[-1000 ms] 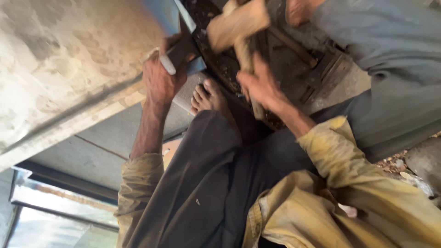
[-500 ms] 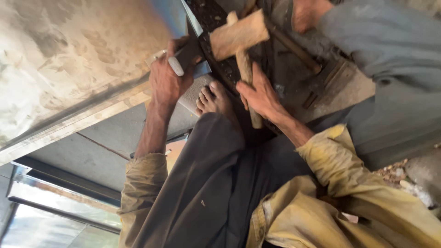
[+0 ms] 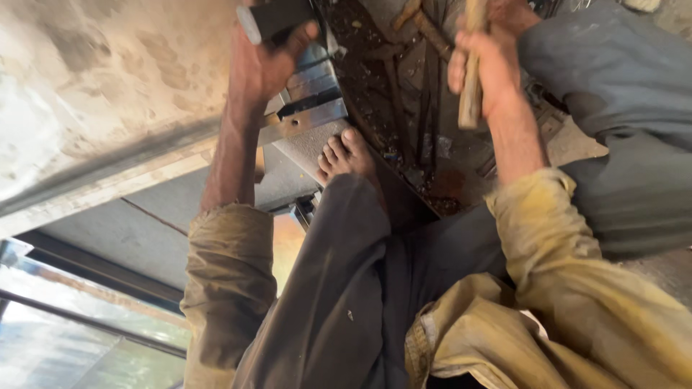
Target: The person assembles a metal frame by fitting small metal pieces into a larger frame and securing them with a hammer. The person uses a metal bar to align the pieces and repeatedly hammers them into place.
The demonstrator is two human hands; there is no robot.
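My left hand (image 3: 263, 61) grips a dark metal block tool (image 3: 277, 16) at the top of the view, pressed against folded sheet metal (image 3: 306, 108). My right hand (image 3: 484, 68) is closed round the wooden handle of a mallet (image 3: 472, 94); the mallet's head is out of frame above. Both arms wear yellowish sleeves. My bare foot (image 3: 346, 155) rests on the sheet metal just below the left hand.
A large dull metal sheet (image 3: 94, 86) fills the upper left. Dark, dirty ground with scrap bars (image 3: 404, 94) lies between the hands. Another person in grey cloth (image 3: 620, 108) sits at the right. A shiny metal panel (image 3: 65, 338) lies lower left.
My right hand has swung the mallet upward, so its wooden head has left the frame. The view has shifted; my left hand still holds the dark block on the metal.
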